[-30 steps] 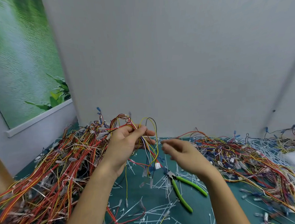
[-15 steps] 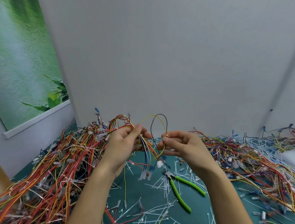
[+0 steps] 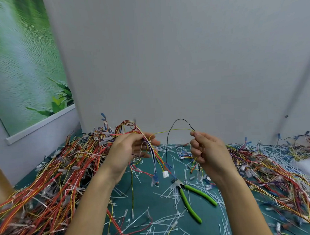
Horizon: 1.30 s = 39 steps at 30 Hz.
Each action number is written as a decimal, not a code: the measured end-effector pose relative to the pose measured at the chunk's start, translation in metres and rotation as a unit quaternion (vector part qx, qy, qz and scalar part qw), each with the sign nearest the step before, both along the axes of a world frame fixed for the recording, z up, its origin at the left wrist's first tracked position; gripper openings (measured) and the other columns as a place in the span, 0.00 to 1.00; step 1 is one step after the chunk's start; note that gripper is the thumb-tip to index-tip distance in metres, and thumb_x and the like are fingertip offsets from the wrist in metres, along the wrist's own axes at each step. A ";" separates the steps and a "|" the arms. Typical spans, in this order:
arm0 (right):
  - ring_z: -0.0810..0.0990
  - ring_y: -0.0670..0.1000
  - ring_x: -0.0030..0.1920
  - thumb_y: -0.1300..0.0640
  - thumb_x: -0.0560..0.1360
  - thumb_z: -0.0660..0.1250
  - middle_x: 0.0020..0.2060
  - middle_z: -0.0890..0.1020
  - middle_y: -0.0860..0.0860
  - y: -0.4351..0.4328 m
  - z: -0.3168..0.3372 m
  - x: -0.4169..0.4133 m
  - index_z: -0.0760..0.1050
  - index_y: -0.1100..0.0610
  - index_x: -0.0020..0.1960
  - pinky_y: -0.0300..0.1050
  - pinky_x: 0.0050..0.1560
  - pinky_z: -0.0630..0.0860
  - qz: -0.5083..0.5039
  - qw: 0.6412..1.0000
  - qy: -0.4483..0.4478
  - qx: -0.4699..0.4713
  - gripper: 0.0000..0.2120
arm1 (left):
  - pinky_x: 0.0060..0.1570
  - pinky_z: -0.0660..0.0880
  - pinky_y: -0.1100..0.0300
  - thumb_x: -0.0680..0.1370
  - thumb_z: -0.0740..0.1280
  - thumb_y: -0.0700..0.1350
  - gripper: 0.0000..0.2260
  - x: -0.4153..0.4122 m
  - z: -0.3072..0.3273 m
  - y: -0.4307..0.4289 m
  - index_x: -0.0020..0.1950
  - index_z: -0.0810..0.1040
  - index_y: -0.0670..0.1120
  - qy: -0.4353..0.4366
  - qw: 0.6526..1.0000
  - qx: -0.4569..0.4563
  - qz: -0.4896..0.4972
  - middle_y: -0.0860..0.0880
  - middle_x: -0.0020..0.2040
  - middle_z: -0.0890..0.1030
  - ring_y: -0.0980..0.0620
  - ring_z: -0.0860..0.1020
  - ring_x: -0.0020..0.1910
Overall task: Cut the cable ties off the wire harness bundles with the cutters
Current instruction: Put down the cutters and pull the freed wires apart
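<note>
Green mat: both hands pinch harness wires.

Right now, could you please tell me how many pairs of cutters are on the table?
1: the green-handled cutters lie on the table below the right hand, untouched. Others may be buried under the wire piles.

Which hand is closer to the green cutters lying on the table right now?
Right. The right hand hangs just above the cutters, pinching loose wires; the left hand is farther off to their upper left, gripping the harness.
</note>
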State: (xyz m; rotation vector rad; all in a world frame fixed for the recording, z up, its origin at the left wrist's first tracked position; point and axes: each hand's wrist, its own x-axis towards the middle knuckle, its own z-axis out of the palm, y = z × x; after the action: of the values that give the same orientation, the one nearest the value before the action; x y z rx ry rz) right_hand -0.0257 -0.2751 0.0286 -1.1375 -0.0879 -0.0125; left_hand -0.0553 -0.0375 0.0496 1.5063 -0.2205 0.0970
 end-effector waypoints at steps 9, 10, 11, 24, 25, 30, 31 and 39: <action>0.85 0.41 0.51 0.50 0.81 0.70 0.49 0.87 0.43 0.003 0.000 -0.010 0.84 0.49 0.56 0.40 0.50 0.78 -0.094 0.948 -0.048 -0.300 0.07 | 0.42 0.79 0.66 0.83 0.63 0.45 0.08 0.001 -0.008 -0.012 0.53 0.83 0.48 -0.080 0.988 0.122 0.049 0.52 0.44 0.88 0.56 0.86 0.46; 0.84 0.40 0.55 0.49 0.80 0.71 0.52 0.86 0.42 0.005 0.002 -0.012 0.83 0.48 0.60 0.40 0.55 0.77 -0.123 0.938 -0.079 -0.314 0.10 | 0.41 0.79 0.67 0.82 0.64 0.46 0.08 0.001 -0.009 -0.013 0.52 0.84 0.50 -0.083 0.988 0.122 0.054 0.53 0.44 0.88 0.56 0.86 0.45; 0.83 0.40 0.56 0.49 0.79 0.72 0.54 0.85 0.41 0.007 0.005 -0.015 0.82 0.47 0.62 0.39 0.56 0.77 -0.147 0.930 -0.113 -0.317 0.12 | 0.41 0.79 0.67 0.82 0.65 0.47 0.07 0.002 -0.010 -0.015 0.51 0.84 0.51 -0.084 0.987 0.124 0.057 0.53 0.44 0.88 0.55 0.86 0.45; 0.84 0.41 0.49 0.52 0.76 0.77 0.43 0.86 0.37 0.032 0.009 -0.032 0.85 0.44 0.45 0.48 0.51 0.80 -0.078 0.879 -0.262 -0.392 0.03 | 0.45 0.74 0.69 0.69 0.64 0.71 0.13 -0.001 -0.017 -0.029 0.48 0.82 0.70 -0.055 0.974 0.184 0.116 0.64 0.42 0.85 0.65 0.82 0.44; 0.84 0.41 0.49 0.52 0.76 0.76 0.42 0.86 0.38 0.032 0.008 -0.031 0.85 0.45 0.45 0.46 0.50 0.80 -0.075 0.881 -0.254 -0.393 0.02 | 0.43 0.72 0.73 0.69 0.64 0.71 0.12 -0.002 -0.016 -0.030 0.48 0.81 0.71 -0.052 0.973 0.192 0.119 0.65 0.41 0.85 0.67 0.82 0.44; 0.85 0.42 0.43 0.56 0.79 0.73 0.40 0.86 0.46 0.035 0.005 -0.029 0.79 0.51 0.46 0.39 0.42 0.78 -0.055 0.913 -0.203 -0.350 0.04 | 0.42 0.75 0.72 0.69 0.69 0.69 0.14 -0.002 -0.014 -0.029 0.43 0.86 0.62 -0.112 0.971 0.156 0.144 0.57 0.38 0.86 0.65 0.83 0.41; 0.85 0.44 0.44 0.56 0.80 0.72 0.40 0.87 0.47 0.035 0.005 -0.029 0.78 0.51 0.47 0.38 0.42 0.78 -0.051 0.917 -0.200 -0.340 0.04 | 0.43 0.77 0.69 0.69 0.70 0.69 0.14 -0.001 -0.014 -0.030 0.42 0.87 0.60 -0.125 0.970 0.141 0.152 0.54 0.37 0.86 0.62 0.83 0.40; 0.86 0.48 0.40 0.59 0.82 0.69 0.38 0.86 0.50 0.033 0.010 -0.033 0.76 0.56 0.49 0.37 0.42 0.78 -0.042 0.941 -0.197 -0.273 0.03 | 0.38 0.80 0.63 0.75 0.73 0.60 0.13 -0.005 -0.006 -0.025 0.43 0.88 0.51 -0.177 0.970 0.029 0.164 0.49 0.36 0.87 0.50 0.86 0.36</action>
State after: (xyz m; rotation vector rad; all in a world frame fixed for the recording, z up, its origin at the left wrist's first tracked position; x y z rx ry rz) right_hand -0.0588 -0.2421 0.0386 -1.6837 -0.4207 -0.3104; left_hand -0.0602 -0.0622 0.0438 1.5659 -0.2586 0.6315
